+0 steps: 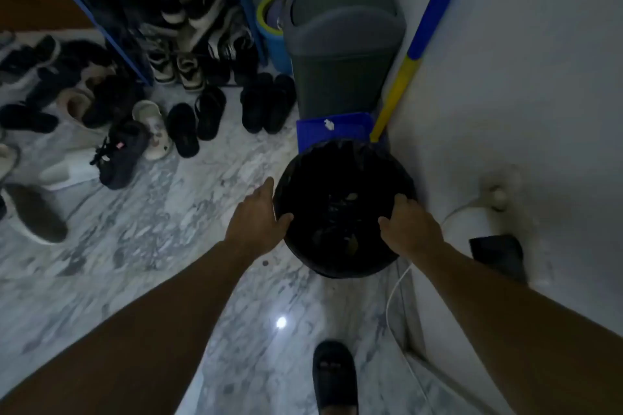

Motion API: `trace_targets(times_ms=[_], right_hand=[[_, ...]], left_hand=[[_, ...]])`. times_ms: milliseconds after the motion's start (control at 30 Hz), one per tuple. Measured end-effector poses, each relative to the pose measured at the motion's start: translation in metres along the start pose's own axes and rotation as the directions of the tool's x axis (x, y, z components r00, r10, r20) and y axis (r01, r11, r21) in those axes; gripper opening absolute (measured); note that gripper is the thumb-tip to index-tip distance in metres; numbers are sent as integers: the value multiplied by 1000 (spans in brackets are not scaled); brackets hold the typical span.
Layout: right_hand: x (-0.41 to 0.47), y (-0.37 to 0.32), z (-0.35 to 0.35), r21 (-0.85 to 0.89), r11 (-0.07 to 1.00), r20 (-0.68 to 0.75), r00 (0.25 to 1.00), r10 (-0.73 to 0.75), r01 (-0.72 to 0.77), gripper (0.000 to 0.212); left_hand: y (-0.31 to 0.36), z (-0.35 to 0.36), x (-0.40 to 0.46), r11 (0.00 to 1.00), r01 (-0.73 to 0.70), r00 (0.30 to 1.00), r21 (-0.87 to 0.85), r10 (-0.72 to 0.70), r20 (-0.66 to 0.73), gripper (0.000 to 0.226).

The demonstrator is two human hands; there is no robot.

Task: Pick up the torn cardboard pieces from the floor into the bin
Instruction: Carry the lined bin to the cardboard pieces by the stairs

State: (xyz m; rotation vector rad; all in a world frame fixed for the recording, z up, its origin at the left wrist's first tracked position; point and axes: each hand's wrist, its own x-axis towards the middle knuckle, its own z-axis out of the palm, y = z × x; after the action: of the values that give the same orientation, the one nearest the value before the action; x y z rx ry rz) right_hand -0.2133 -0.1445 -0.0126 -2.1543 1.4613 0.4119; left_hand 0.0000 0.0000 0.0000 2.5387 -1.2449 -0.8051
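A round bin (337, 266) lined with a black bag stands on the marble floor in front of me, close to the right wall. Dim brown cardboard pieces (350, 241) lie inside it. My left hand (258, 216) holds the bin's left rim, thumb hooked over the edge. My right hand (409, 224) grips the right rim, fingers curled over it. I see no cardboard pieces on the floor; only a tiny dark speck (265, 262) lies by the bin.
Behind the bin are a blue dustpan (332, 131), a tall grey lidded bin (340, 54) and a blue-and-yellow bat (414, 54) leaning on the wall. Several shoes (182, 130) and a shoe rack (168, 10) fill the left. A white cable (392, 296) runs along the right wall.
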Motion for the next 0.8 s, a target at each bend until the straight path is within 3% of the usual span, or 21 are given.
trace_targets(times_ms=[200, 333, 433, 567, 700, 800], right_hand=[[32, 26, 65, -1, 994, 49, 993, 111, -111, 55], [54, 43, 95, 39, 985, 38, 985, 169, -170, 88], [65, 47, 106, 199, 946, 24, 966, 258, -257, 108], [67, 50, 117, 329, 876, 46, 933, 357, -352, 100], [64, 48, 117, 351, 867, 27, 930, 367, -353, 84], [60, 44, 111, 339, 877, 12, 934, 356, -339, 77]], left_hand=[[-26, 57, 29, 990, 139, 989, -23, -138, 53, 68], [-36, 98, 57, 939, 321, 945, -126, -308, 110, 54], [-39, 117, 70, 878, 427, 901, -218, -392, 185, 48], [-48, 140, 71, 772, 502, 865, -390, -443, 237, 34], [-62, 143, 69, 661, 526, 847, -535, -468, 255, 47], [-52, 125, 52, 595, 558, 823, -579, -488, 292, 21]])
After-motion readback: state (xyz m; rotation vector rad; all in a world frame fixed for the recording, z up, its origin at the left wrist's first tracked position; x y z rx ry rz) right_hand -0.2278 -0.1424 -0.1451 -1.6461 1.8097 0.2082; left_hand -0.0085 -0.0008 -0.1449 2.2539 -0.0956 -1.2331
